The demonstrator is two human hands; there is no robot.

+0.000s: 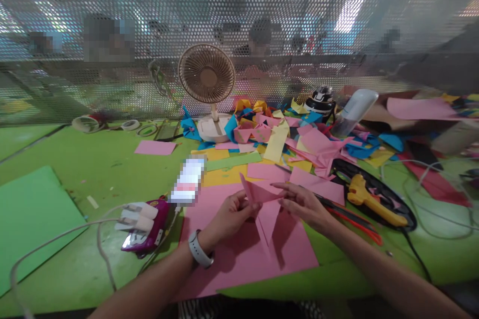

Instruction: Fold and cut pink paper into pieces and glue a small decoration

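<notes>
Folded pink paper (267, 218) sits up off the pink sheet (228, 266) in front of me, pinched between thumb and fingers of my left hand (235, 212), probably to steady the creases; my right hand (301, 204) has its fingers loosely spread at the right corner, can't tell if they grip. Yellow gun (368, 204) rests in a black tray (407, 212) at right, likely to keep its tip off the table (119, 174), and scraps (314, 144) pile at the back, seemingly leaving elbow room.

A pale, dotted watch strap (201, 250) circles the left wrist (208, 240)
</notes>
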